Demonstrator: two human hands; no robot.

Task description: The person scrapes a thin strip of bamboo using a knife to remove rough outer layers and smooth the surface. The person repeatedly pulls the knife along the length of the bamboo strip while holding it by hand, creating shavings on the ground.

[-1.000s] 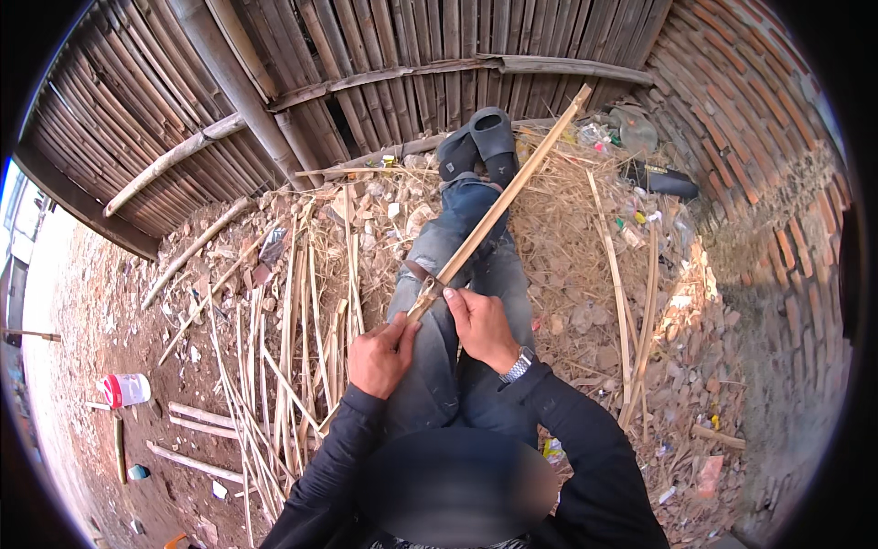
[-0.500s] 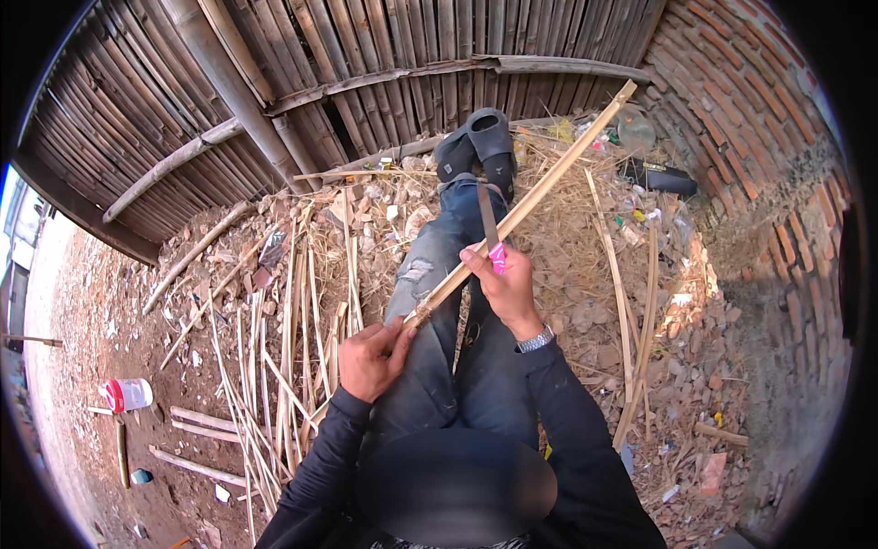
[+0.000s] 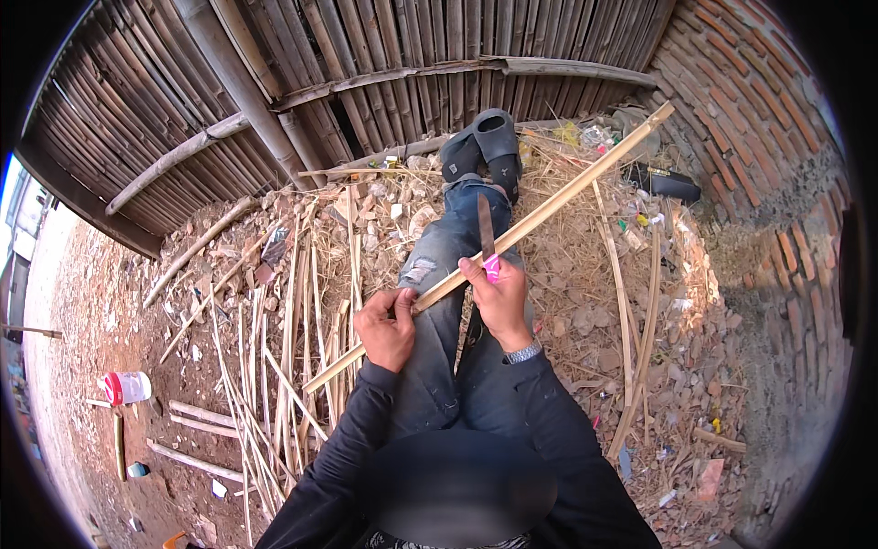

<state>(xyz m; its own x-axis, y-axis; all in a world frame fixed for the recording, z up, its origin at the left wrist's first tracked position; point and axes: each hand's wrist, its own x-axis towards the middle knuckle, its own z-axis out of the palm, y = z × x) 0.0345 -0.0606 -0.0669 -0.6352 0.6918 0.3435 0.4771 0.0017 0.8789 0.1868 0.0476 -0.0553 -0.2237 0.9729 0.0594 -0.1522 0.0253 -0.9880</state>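
A long pale bamboo strip [image 3: 576, 186] lies slantwise over my legs, its far end up to the right and its near end down to the left. Around its lower part my left hand [image 3: 386, 328] is closed, thumb and fingers pinching it. My right hand [image 3: 501, 304] grips a knife [image 3: 486, 224] by its pink handle, the dark blade pointing away from me and crossing behind the strip. The right thumb presses on the strip near the handle. Whether the blade's edge touches the strip I cannot tell.
Several split bamboo strips [image 3: 289, 339] lie left of my legs, and a few more [image 3: 622, 311] to the right. Bamboo fencing [image 3: 402, 110] stands ahead, a brick wall [image 3: 759, 119] at right. A white and red bucket [image 3: 133, 388] sits far left; rubble and straw cover the ground.
The strip has tilted flatter, its far end shifting right. Its near end now shows beyond my left hand, which has moved slightly up and right. The knife stays in my right hand, its blade more upright.
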